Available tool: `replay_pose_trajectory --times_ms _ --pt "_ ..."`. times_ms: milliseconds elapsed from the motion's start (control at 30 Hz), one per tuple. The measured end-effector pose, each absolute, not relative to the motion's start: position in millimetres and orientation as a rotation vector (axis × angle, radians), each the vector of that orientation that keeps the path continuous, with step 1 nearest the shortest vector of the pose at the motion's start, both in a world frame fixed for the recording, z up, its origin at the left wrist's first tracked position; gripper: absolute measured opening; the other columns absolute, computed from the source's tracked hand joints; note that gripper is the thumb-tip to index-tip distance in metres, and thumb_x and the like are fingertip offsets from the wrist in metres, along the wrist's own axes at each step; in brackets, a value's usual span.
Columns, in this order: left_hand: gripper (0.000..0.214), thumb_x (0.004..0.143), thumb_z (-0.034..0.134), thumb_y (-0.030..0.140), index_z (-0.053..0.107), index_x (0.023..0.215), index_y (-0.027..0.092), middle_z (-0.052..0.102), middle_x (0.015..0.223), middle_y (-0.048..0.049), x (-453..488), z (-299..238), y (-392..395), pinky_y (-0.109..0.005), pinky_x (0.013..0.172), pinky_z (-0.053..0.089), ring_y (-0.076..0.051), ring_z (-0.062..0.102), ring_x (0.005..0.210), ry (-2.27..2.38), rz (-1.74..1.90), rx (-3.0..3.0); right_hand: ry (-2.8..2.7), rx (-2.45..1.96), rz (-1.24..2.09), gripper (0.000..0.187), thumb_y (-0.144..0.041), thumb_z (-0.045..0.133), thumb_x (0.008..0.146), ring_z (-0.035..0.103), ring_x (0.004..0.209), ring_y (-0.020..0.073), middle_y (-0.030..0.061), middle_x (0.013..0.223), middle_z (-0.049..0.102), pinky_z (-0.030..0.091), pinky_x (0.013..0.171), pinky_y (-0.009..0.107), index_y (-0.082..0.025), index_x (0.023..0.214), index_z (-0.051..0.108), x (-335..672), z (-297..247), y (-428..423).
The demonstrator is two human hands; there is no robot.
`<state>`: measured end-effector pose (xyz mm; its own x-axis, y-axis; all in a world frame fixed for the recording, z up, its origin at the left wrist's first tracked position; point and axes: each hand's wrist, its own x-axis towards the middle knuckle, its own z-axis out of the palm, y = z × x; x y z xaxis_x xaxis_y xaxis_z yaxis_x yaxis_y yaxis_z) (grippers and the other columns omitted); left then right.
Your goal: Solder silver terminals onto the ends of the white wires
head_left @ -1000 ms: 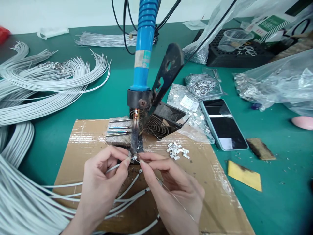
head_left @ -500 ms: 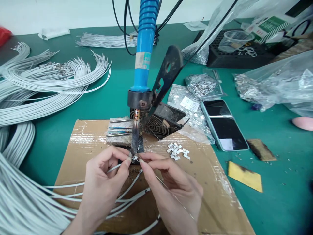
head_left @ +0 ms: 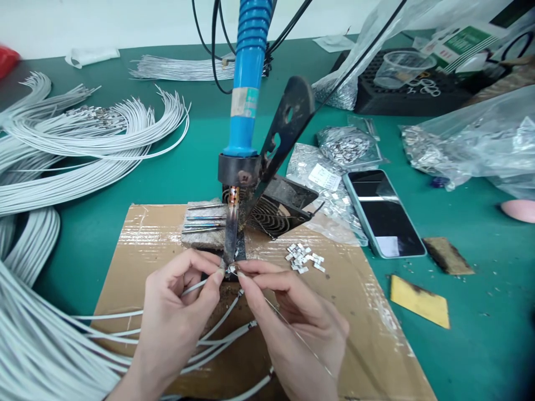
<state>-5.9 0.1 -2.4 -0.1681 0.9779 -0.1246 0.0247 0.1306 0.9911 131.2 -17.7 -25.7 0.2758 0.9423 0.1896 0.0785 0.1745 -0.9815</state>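
Observation:
Between thumb and index finger, my left hand (head_left: 179, 303) pinches a white cable (head_left: 194, 288) close to its end. My right hand (head_left: 295, 317) grips a thin solder wire (head_left: 301, 340) that trails back under its palm. Both sets of fingertips meet just below the tip of a blue-handled soldering iron (head_left: 243, 106), held upright in a black bracket (head_left: 288, 122). A small shiny metal piece (head_left: 230, 269) sits at the tip between the fingers; its exact contact is partly hidden. Several white cables with metal ends (head_left: 225, 337) lie on the cardboard (head_left: 368, 334) below.
Bundles of white cables (head_left: 83, 145) cover the left side. A black fan (head_left: 271, 214) stands behind the iron, near spare tips (head_left: 204, 218). Small metal tabs (head_left: 301, 257) lie right of my hands. Farther right are a phone (head_left: 384, 214), a yellow sponge (head_left: 420, 301) and plastic bags (head_left: 468, 145).
Almost nothing differs. Both hands stay at the iron's tip, with only a very slight shift of the left hand.

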Motion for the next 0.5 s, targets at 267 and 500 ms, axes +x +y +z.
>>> replay_pose_trajectory --times_ms 267,500 --pt "0.015 0.077 0.078 0.007 0.073 0.068 0.018 0.074 0.080 0.0020 -3.8 0.8 2.1 -0.007 0.057 0.048 -0.004 0.064 0.061 1.424 1.196 1.019 -1.085 -1.290 0.897 0.018 -0.013 0.076 0.090 0.079 0.088 0.0186 0.0023 0.094 0.083 0.062 0.080 0.027 -0.024 0.076 0.072 130.9 -23.1 -19.0" --pt "0.016 0.083 0.075 0.009 0.073 0.071 0.019 0.076 0.082 0.0010 -3.8 -2.7 -3.8 -0.009 0.065 0.054 -0.007 0.071 0.071 1.423 1.171 1.012 -1.045 -1.346 0.918 0.016 -0.022 0.074 0.094 0.078 0.088 0.0184 0.0031 0.094 0.082 0.061 0.080 0.026 -0.023 0.078 0.070 130.4 -22.3 -21.0"
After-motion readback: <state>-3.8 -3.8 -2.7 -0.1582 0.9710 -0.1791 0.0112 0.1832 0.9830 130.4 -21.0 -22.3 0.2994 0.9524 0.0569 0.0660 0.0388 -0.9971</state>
